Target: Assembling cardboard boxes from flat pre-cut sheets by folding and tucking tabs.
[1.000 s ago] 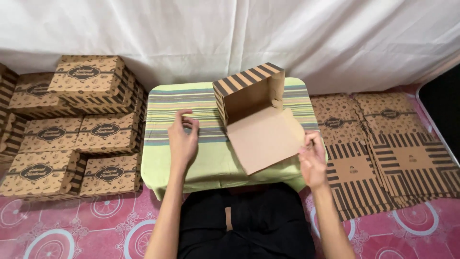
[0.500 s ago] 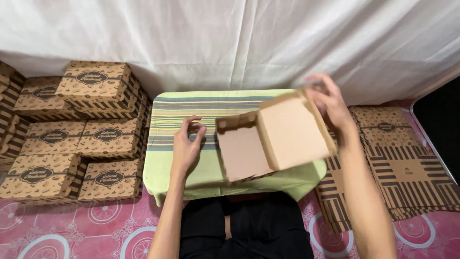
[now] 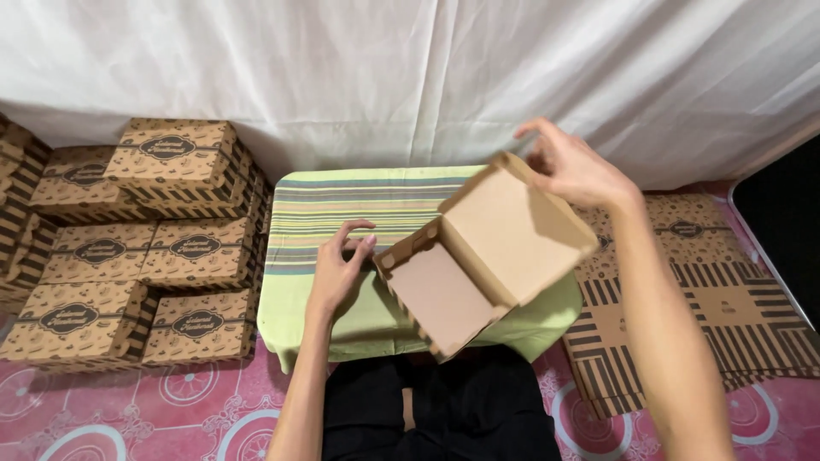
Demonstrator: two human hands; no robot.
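Half-folded cardboard box (image 3: 483, 256) now being held up over the front right part of the small table (image 3: 342, 320), tilted, open inside facing the camera. Big change against a second ago: then lying flatter on the striped cloth (image 3: 359, 205) with the striped lid standing up at the back, now being swung up and turned, the large plain panel rising toward the right. Right hand (image 3: 574, 167) having moved from the near right corner of the box up to the top far edge, fingers curled and pinching that edge, thumb side partly hidden so exact grip hard to tell. Left hand (image 3: 340, 266) staying almost where it was on the cloth, fingers bent and loosely together, fingertips touching the left wall of the box, probably bracing it. Side walls looking upright already, notched tabs showing along the near edge, so folding seeming partway through, lid not yet closed. Finished boxes (image 3: 128, 248) stacked on the left against the white curtain (image 3: 410, 77), unchanged. Flat unfolded blanks (image 3: 709, 290) lying on the right on the pink floor mat (image 3: 102, 410), also unchanged. Person's dark-clothed lap showing under the table's near edge.
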